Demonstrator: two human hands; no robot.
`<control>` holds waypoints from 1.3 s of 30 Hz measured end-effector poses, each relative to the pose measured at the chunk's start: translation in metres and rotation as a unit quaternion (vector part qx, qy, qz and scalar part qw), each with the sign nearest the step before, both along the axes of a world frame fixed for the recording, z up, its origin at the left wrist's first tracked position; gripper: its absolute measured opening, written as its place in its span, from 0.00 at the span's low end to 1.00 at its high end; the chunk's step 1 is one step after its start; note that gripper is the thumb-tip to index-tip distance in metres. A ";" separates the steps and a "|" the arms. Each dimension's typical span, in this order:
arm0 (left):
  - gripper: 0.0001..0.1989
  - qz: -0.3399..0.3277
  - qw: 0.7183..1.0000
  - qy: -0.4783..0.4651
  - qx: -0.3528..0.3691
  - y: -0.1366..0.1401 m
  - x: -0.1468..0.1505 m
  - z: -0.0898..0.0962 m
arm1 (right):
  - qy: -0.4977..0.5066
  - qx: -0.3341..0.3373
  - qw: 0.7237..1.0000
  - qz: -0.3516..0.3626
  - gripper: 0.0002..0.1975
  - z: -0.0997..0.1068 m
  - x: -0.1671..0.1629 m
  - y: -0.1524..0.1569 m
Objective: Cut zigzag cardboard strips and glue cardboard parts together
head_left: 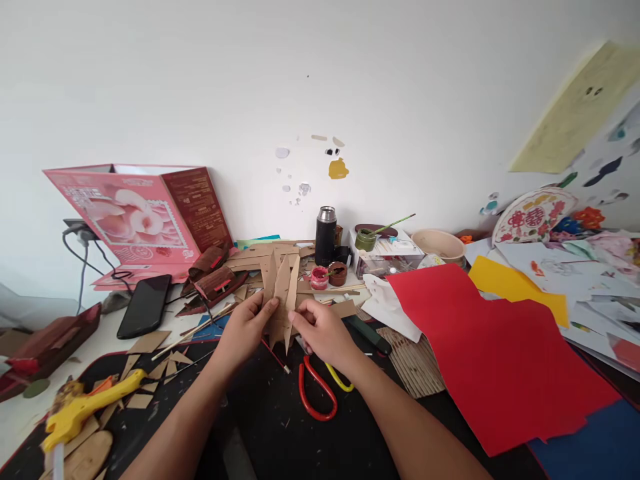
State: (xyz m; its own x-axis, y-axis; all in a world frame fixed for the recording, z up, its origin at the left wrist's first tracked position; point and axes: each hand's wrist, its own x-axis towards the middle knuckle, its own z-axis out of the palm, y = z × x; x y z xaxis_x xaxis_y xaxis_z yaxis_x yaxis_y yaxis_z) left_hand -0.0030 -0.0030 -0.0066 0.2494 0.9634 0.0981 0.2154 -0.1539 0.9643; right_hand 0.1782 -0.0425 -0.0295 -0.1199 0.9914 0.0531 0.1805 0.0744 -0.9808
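Above the black mat, my left hand (245, 323) is closed on pointed cardboard pieces (281, 283), thumb pressed on their face. They stand upright, fanned side by side, tips up. My right hand (323, 330) pinches a narrow pointed cardboard strip (292, 293) at the right side of these pieces. Whether the strip is joined to the others I cannot tell. Just below the right hand lie red-handled scissors (319, 393), their blades hidden. Beside them a yellow loop handle (340, 379) shows partly under the right wrist.
A yellow glue gun (90, 407) and cardboard scraps (150, 341) lie left, near a phone (145, 307). Behind my hands stand a black flask (326, 237) and paint jars (320, 278). Red paper (495, 347) covers the right side. A pink box (135, 220) stands back left.
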 end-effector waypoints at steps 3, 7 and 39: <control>0.27 -0.008 0.999 0.031 0.026 0.000 -0.002 -0.001 | 0.068 -0.049 0.996 -0.013 0.16 0.003 0.004 0.003; 0.28 -0.037 0.999 0.030 -0.005 0.001 -0.002 -0.004 | 0.106 -0.050 0.993 -0.031 0.22 0.005 0.007 0.006; 0.29 -0.082 0.991 0.083 0.065 -0.017 0.011 -0.015 | 0.241 -0.094 0.966 -0.022 0.29 -0.005 0.002 0.010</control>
